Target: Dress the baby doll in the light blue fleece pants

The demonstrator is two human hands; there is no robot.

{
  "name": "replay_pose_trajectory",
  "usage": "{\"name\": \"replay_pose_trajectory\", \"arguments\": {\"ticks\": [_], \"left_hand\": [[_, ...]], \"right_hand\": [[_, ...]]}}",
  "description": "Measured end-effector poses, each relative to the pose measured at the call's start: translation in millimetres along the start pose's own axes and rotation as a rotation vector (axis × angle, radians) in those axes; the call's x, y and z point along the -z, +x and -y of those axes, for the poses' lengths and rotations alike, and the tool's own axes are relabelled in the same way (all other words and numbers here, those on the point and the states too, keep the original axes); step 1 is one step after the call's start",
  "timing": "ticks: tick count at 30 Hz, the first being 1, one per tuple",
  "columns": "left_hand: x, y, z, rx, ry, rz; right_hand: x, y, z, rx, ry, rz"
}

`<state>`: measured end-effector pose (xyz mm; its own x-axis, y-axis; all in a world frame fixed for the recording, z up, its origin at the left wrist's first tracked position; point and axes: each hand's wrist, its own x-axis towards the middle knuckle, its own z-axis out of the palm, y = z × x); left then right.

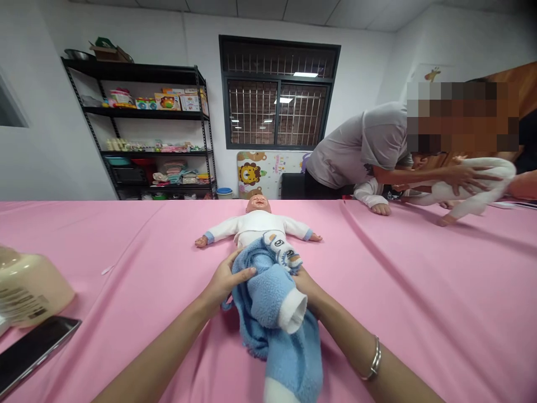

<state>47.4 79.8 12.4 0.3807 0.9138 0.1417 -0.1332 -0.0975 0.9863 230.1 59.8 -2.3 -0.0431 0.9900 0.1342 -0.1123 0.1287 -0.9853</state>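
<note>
1. We are gripping the waist of the blue fleece trousers (268, 296) with our left hand (224, 280), fingers curled closed over the fabric at the baby doll's (258, 224) hip.
2. Our right hand (308, 288) is lying mostly hidden behind the fleece on the other side; it seems to be pinching the waistband there, but we cannot tell for sure. A silver bracelet (375, 361) is sitting on that wrist.
3. The doll is lying on its back in the middle of the pink table cover (419, 291), arms spread, head pointing away from us, wearing a white top.
4. Judging progress: the trousers are bunched around the doll's lower body. 1 leg is pointing up with a white cuff (293, 310) showing, and the other is trailing down toward us. A patterned sock (282, 251) is showing above the fleece. The waist is sitting near the hips, and the fabric is still rumpled, so we judge the dressing as only partly done.
5. To our left, a cream-coloured bottle (29, 288) is lying on its side with a dark phone (33, 350) just beside it, both well apart from the doll.
6. To the right, another person in a grey shirt (361, 148) is leaning over the table and handling a second doll in white (470, 184).
7. Nothing is standing between our hands and the doll; a black shelving unit (142, 129) is standing against the far wall.
</note>
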Motion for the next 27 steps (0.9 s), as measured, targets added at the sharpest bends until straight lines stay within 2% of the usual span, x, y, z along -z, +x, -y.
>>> {"name": "replay_pose_trajectory", "arguments": {"ticks": [2,6,9,16,22,27], "left_hand": [[2.1,0.9,2.0,0.022,-0.016,0.010],[5.0,2.7,1.0,0.037,-0.067,0.046],[5.8,3.5,-1.1,0.066,-0.095,0.029],[10.1,9.7,9.1,0.019,0.050,-0.196],[11.5,15.9,15.9,-0.038,0.108,-0.298],[14.4,20.4,18.7,-0.079,0.171,-0.404]], "right_hand": [[-1.1,-1.7,0.2,-0.091,0.062,0.016],[-4.8,-5.6,3.3,-0.155,0.269,0.110],[-5.8,-7.7,4.1,-0.222,0.385,0.166],[-6.8,-9.6,2.4,-0.321,0.372,0.201],[-11.8,-11.8,6.0,-0.322,0.346,0.172],[-14.1,-10.5,-3.8,-0.330,0.298,0.197]]}}
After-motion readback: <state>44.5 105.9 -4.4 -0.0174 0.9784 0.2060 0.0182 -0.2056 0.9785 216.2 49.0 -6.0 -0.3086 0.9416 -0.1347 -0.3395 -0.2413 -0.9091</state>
